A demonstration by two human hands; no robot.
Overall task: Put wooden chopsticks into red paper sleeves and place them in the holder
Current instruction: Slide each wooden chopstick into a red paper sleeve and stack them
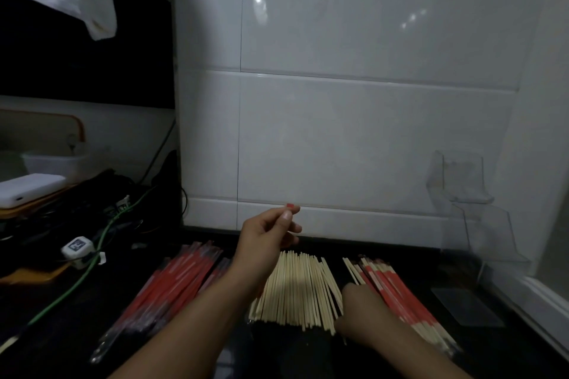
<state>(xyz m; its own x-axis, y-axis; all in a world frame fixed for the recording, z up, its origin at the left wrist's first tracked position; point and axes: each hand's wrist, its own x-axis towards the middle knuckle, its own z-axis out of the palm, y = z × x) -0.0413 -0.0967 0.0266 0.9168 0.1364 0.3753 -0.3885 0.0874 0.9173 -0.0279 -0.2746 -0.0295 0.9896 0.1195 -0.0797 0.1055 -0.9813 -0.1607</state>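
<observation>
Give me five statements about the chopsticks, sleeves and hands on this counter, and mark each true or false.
1. The bare wooden chopsticks lie between two red piles. True.
2. The left hand is raised and pinches something small and red. True.
3. The right hand is lifted high against the tiled wall. False: it is low, at the right edge of the bare chopsticks.
4. The clear holder stands at the left, beside the cables. False: it is at the right, against the wall.
5. The pile of sleeved chopsticks at the right shows wooden ends sticking out of red paper. True.
</observation>
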